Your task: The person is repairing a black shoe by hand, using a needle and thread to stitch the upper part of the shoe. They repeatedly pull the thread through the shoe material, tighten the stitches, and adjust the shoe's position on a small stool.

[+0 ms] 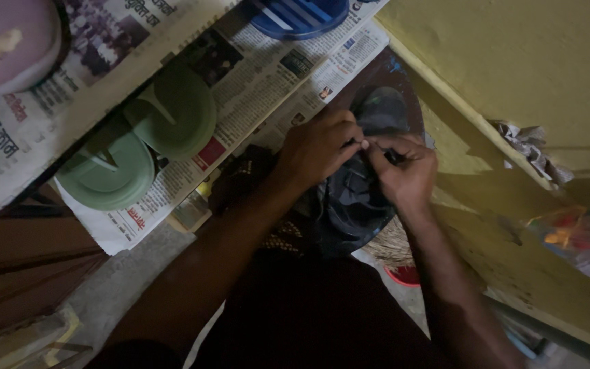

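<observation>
Left hand (317,149) and right hand (404,171) pinching limp, crumpled dark cloth (353,201).

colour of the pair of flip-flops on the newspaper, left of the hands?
Pale green flip-flops, soles and straps alike; head view.

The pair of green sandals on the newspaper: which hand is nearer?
Left. The left hand works just right of the green sandals; the right hand lies farther right, beyond it.

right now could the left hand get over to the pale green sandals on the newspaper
Probably yes. The left hand is busy pinching the dark shoe together with the right hand, but nothing stands between it and the green sandals on the newspaper.
</observation>
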